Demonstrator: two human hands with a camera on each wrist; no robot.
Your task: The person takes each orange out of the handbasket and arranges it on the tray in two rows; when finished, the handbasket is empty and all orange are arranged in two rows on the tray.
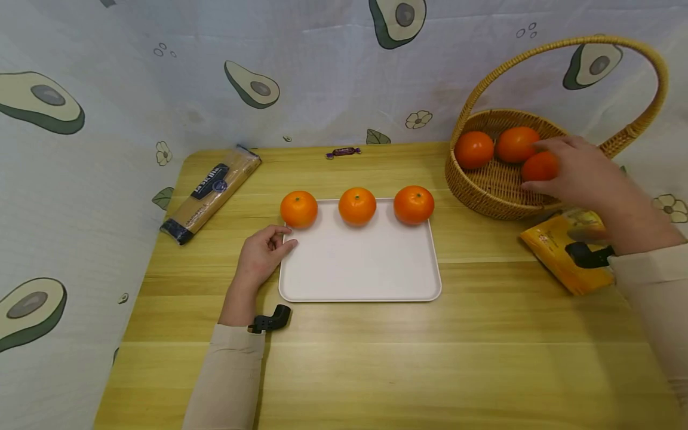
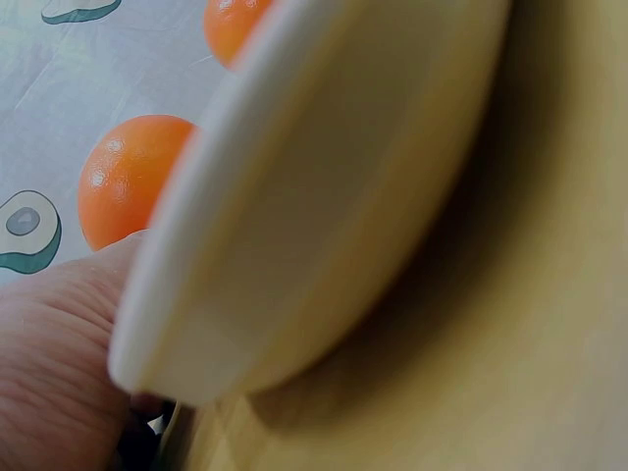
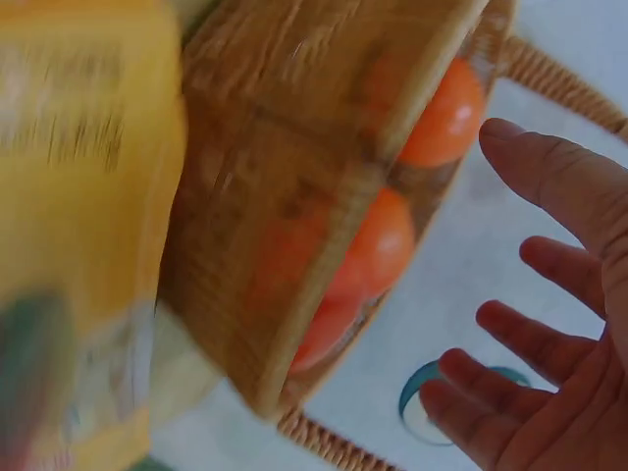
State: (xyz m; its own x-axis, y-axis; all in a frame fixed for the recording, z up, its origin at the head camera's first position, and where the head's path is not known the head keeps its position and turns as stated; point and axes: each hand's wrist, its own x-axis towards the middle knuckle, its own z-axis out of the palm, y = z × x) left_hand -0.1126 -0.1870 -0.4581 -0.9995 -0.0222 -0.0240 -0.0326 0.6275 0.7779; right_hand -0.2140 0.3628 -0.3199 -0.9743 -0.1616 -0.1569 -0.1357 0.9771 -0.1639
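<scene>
Two bare hands work over a wooden counter (image 1: 371, 358). Nearest, the left hand (image 1: 258, 257) lies at the left rim of a white tray (image 1: 360, 269), thumb over the edge. Whether its grip pinches the rim or merely rests there I cannot tell, as the tray hides most of its fingers in the left wrist view. Three orange fruits (image 1: 357, 207) stand in a row along the tray's far side.

Farther right, the right hand (image 1: 586, 170) reaches above a yellow packet (image 1: 556, 254) into a wicker basket (image 1: 473, 194). Its grip is loose, thumb and fingers spread about the nearest red-orange fruit (image 1: 539, 167). To my eye, this reach goes best with the fingers settling round the fruit's widest part, a gentle squeeze, then a straight lift clear of the rim and the tall handle (image 1: 607, 39). Two more red-orange fruits (image 1: 516, 144) sit close by, so a sideways tug could knock them.

The hand covers part of its fruit; I cannot make out whether the fingertips touch it. The forearm hides some of the packet. Toward the back, a long brown packet (image 1: 212, 194) bears lettering too small to read.
</scene>
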